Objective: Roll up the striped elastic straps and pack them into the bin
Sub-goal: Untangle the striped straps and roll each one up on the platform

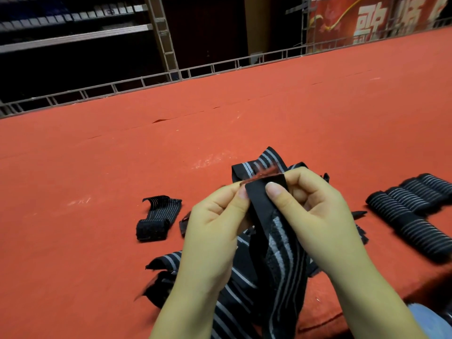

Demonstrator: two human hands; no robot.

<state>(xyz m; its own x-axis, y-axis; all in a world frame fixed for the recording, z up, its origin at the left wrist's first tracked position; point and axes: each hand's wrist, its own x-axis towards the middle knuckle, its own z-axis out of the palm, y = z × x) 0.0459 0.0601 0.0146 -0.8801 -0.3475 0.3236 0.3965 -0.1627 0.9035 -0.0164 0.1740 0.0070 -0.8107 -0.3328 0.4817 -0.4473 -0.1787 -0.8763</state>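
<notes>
Black elastic with grey stripes fills the near view: the strap (276, 243) hangs up from a loose heap of straps (234, 285) at the table's near edge, and I've got both hands on its end. My left hand (215, 231) pinches the left side of that plain black end between thumb and curled fingers; my right hand (315, 216) pinches the right side, thumb on top, fingers tucked behind. A tuft of red fuzz is stuck along the top edge of that end. To me this looks like the start of a roll, and here's the risk: if that fuzz is clogging a fastening patch, the finished roll may not stay shut and could spring open. A crooked first fold would also spiral off-line. Further out, a half-curled strap (156, 216) lies left on the red table (97, 167); finished rolls (413, 216) sit in a row at right. No bin in sight anywhere, so I can't tell where they go.
</notes>
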